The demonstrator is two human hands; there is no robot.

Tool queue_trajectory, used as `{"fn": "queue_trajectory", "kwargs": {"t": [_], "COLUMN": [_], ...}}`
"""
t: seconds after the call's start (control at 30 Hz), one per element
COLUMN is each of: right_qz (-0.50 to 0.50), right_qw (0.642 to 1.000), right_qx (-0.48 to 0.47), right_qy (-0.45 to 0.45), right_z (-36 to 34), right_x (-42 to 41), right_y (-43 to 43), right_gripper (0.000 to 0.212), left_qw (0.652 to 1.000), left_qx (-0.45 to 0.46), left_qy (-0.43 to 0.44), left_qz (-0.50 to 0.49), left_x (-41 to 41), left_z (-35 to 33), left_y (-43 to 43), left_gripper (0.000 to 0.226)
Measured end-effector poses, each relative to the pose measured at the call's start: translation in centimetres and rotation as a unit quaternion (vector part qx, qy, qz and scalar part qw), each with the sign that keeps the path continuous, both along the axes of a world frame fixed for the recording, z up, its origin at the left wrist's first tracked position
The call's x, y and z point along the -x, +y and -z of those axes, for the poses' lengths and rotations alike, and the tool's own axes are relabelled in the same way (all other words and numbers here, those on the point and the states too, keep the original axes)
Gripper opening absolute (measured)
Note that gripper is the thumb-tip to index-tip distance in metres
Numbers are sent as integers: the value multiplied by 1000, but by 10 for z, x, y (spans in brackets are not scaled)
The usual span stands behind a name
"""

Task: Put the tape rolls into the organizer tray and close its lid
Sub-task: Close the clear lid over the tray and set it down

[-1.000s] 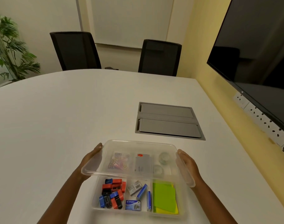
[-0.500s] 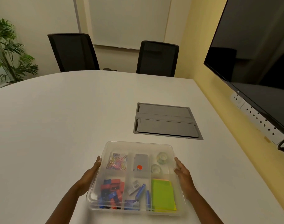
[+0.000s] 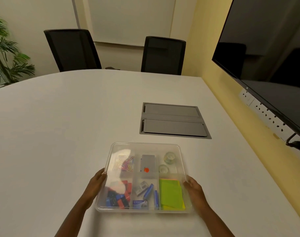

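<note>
Clear plastic fills the near view: I see the organizer tray [image 3: 143, 210] on the white surface [image 3: 60, 134] with its lid [image 3: 145, 147] laid over it. My left hand [image 3: 94, 187] and right hand [image 3: 194, 189] flank the near corners, fingers [image 3: 101, 175] extended and pressed flat against the lid's edges, gripping nothing else. Both tape rolls [image 3: 169, 157] sit in the far right compartment. I would press evenly down along each rim, near corners first, then far, until it seats.
</note>
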State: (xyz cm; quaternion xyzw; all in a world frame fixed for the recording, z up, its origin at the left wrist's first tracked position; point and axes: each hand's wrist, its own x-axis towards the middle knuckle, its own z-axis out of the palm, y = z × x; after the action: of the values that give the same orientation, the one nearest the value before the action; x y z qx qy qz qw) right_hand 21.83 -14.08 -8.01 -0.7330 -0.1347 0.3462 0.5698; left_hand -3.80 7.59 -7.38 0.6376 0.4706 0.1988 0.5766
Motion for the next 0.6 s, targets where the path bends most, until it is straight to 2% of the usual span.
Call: {"fn": "queue_trajectory", "kwargs": {"t": [0.03,0.1,0.2,0.3,0.5,0.53,0.6], "right_qz": [9,33,60,104,145,152,161], "right_qw": [1000,999,988,976,964,964,964], "right_qx": [1,-2,-32,-53,-72,-69,-55], "right_qy": [11,40,136,182,211,208,203], "right_z": [2,8,8,8,4,4,5], "right_x": [7,17,34,44,48,47,46], "right_y": [-8,-23,-40,-52,-55,-54,-53], "right_gripper": [24,23,19,8,6,8,26], "left_qw": [1000,998,990,978,968,969,968], "left_qx": [-9,-36,-91,-131,-77,-59,-11], "left_qy": [1,9,49,76,74,59,13], "left_qz": [-24,-53,-92,-146,-227,-234,-250], "left_x": [0,-1,0,5,17,18,21], "left_z": [1,5,11,15,13,11,8], "left_y": [-5,-18,-39,-56,-82,-86,-93], "left_gripper": [32,26,28,27,29,31,34]}}
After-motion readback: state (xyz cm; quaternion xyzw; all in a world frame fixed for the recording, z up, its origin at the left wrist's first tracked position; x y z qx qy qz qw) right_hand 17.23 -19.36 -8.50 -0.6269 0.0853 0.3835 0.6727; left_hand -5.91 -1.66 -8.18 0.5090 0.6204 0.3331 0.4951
